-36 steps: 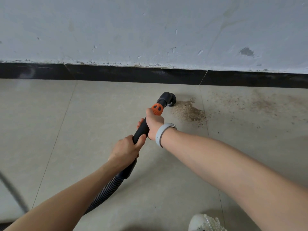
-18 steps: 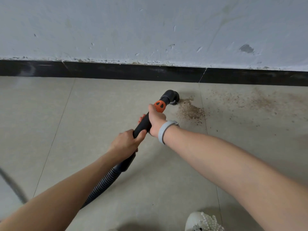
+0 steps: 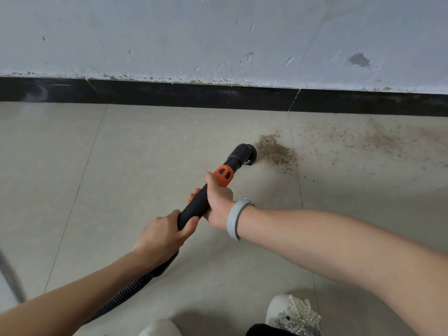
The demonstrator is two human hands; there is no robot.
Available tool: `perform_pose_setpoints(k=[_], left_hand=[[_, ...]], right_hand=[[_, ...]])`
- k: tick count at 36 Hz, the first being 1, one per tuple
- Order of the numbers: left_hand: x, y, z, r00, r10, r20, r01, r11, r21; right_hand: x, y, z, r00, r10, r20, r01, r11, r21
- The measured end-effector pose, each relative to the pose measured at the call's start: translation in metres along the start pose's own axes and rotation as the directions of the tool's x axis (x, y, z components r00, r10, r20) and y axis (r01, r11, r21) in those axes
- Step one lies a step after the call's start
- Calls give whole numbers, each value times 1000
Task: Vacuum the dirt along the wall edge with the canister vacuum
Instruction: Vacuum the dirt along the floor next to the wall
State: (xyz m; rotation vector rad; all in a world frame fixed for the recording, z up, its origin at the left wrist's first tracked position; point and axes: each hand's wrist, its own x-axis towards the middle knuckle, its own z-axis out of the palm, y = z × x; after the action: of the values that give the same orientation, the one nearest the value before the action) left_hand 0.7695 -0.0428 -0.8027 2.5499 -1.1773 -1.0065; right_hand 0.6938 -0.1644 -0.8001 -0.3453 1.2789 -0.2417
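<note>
A black vacuum wand (image 3: 196, 206) with an orange collar (image 3: 224, 175) ends in a round black brush nozzle (image 3: 244, 152) on the beige tiled floor. My right hand (image 3: 218, 202) grips the wand just below the orange collar. Lower down, my left hand (image 3: 164, 235) grips the wand where the ribbed black hose (image 3: 126, 293) begins. A dense brown dirt pile (image 3: 275, 151) lies just right of the nozzle. Thinner scattered dirt (image 3: 368, 139) spreads further right, near the black baseboard (image 3: 194, 95). The canister itself is out of view.
The scuffed white wall (image 3: 218, 37) rises above the baseboard. My white shoes (image 3: 293, 314) show at the bottom edge. A grey cord or hose (image 3: 9, 280) crosses the floor at the far left.
The nozzle has pulled back from the baseboard and sits lower on the floor, still at the left edge of the dirt pile. Both hands keep their grip on the wand.
</note>
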Motion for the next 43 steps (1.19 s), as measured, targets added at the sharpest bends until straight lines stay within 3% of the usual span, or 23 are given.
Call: perform_pose_setpoints(k=[12, 24, 33, 36, 43], left_hand=[[-11, 13, 10, 989, 103, 107, -116, 985, 130], [1, 73, 37, 958, 253, 138, -276, 943, 188], [1, 74, 35, 960, 276, 50, -280, 937, 210], [-1, 69, 31, 965, 264, 0, -260, 949, 177], [0, 47, 16, 990, 102, -93, -104, 995, -10]], right_hand=[[-15, 8, -38, 998, 13, -66, -10, 999, 53], [-20, -22, -97, 989, -17, -145, 48, 977, 210], [-17, -26, -92, 988, -64, -143, 96, 968, 230], [-16, -29, -80, 986, -105, -133, 125, 980, 157], [-13, -35, -35, 993, -108, -39, 108, 994, -9]])
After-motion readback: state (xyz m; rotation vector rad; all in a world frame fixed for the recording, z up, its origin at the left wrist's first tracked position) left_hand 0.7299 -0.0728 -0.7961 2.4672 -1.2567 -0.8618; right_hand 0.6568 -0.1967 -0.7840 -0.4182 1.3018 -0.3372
